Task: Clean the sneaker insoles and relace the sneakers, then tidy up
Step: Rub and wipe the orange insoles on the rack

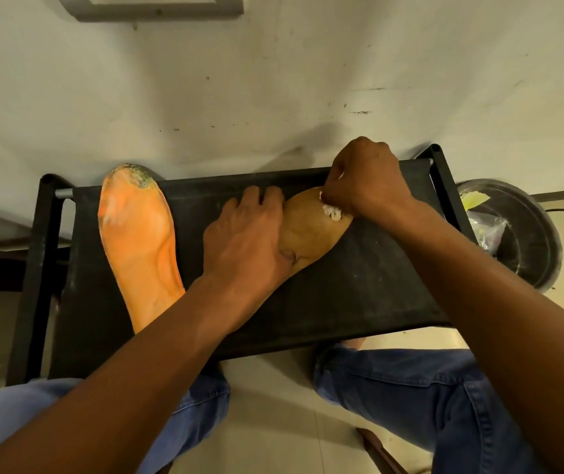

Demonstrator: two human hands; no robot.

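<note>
Two insoles lie on a black fabric stool (359, 285). An orange insole (137, 234) with a dirty grey toe lies at the left, toe toward the wall. A tan insole (308, 234) lies at the middle. My left hand (246, 241) presses flat on its lower half and holds it down. My right hand (366, 179) grips a small white wad of tissue or cloth (332, 211) against the toe end of the tan insole. The sneakers and laces are out of view.
The stool stands against a scuffed white wall (273, 80). A black bucket (520, 234) holding plastic wrappers sits on the floor at the right. My knees in blue jeans (410, 388) are below the stool's near edge.
</note>
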